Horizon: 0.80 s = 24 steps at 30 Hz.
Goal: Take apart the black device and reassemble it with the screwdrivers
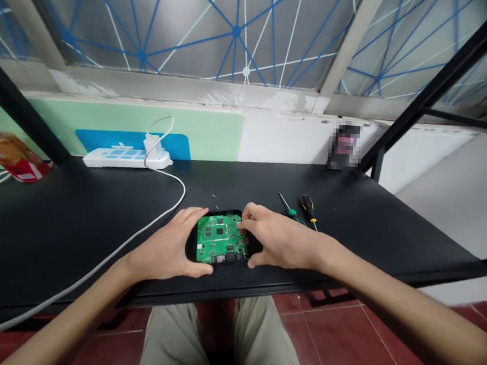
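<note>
A green circuit board lies in a black plastic case near the front edge of the black table. My left hand grips the case from its left side, thumb along the near edge and fingers at the far corner. On the other side, my right hand has its index finger bent onto the board's right part, with the thumb low by the near right corner. The right fingertips partly cover the board's edge. Metal ports line the board's near and right sides.
Right of the case lie a green-handled screwdriver and a black-and-yellow screwdriver. Two tiny screws lie behind the case. A white power strip with a plugged-in cable stands at the back; a bottle is at far left.
</note>
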Motion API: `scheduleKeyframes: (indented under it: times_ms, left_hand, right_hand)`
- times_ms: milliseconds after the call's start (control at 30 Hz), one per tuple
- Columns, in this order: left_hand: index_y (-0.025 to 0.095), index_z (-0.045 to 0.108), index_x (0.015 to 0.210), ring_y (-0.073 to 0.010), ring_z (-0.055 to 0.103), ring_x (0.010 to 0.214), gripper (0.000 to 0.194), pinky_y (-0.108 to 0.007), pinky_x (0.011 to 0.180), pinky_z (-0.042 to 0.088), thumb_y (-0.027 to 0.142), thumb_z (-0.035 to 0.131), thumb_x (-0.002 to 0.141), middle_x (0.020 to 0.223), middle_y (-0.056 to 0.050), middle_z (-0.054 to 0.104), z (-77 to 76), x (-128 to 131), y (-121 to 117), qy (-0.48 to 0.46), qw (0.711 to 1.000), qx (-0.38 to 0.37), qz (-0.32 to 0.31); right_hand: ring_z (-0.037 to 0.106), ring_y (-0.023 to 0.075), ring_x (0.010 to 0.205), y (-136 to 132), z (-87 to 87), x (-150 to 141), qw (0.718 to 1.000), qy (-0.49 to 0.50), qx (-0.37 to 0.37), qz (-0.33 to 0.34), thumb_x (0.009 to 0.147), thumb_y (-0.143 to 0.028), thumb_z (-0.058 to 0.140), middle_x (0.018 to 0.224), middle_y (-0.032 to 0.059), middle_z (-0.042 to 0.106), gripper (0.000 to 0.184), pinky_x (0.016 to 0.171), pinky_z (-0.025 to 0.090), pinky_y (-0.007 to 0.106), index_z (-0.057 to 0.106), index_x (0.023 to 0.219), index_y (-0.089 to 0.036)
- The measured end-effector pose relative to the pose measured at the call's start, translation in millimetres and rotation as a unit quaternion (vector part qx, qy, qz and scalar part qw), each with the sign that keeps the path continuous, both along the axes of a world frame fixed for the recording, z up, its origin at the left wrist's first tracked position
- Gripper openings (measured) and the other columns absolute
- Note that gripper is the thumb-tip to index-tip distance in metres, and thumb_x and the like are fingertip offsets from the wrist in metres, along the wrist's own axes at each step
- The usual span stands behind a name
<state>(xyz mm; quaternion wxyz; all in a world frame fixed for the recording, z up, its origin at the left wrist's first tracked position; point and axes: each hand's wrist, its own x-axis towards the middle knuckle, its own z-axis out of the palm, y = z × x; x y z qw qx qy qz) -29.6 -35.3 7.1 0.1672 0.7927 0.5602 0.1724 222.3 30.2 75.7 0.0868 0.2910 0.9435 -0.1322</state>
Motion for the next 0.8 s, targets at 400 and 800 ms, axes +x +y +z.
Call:
scheduleKeyframes:
  times_ms: [400,800]
  left_hand:
    - [0.013,0.037,0.153,-0.0423,0.043,0.145,0.103,-0.059,0.122,0.035,0.053,0.082,0.069,0.155,-0.022,0.044,-2.2,-2,0,-0.007,1.0,0.002,-0.001]
    - [0.014,0.036,0.153,-0.04,0.043,0.144,0.102,-0.058,0.121,0.036,0.051,0.083,0.069,0.154,-0.021,0.045,-0.9,-1,0,-0.008,1.0,0.0,-0.009]
  right_hand:
    - [0.056,0.0263,0.099,-3,-0.3,-12,1.0,-0.018,0.009,0.014,0.072,-0.02,0.08,0.109,0.0154,0.057,0.035,0.093,0.051,0.039,0.067,0.1,-0.003]
    - [0.048,0.0176,0.082,3,-2.9,-13,0.999,-0.006,-0.045,-0.024,0.063,-0.021,0.086,0.107,0.0081,0.045,0.056,0.083,0.05,0.036,0.056,0.108,-0.006]
